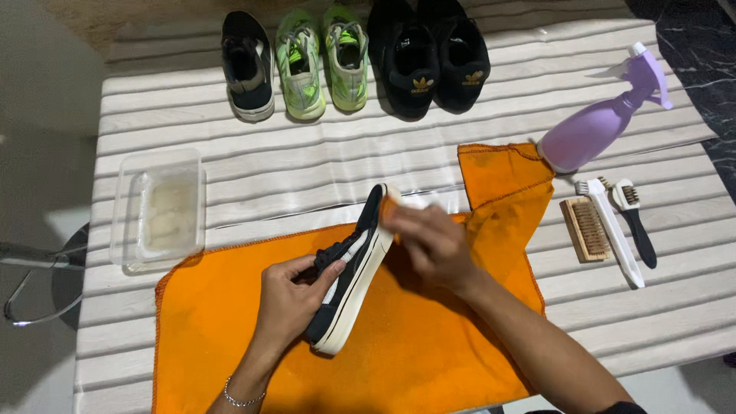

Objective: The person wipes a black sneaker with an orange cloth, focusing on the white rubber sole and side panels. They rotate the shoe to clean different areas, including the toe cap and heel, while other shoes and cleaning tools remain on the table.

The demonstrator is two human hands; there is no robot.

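Note:
A black sneaker with a white sole lies tilted on its side on an orange cloth. My left hand grips its upper from the left. My right hand presses a fold of the orange cloth against the toe end of the white sole and looks blurred by motion.
A clear plastic tub of cloudy water stands at the left. At the far edge sit a single black shoe, a green pair and a black pair. A purple spray bottle and several brushes lie at the right.

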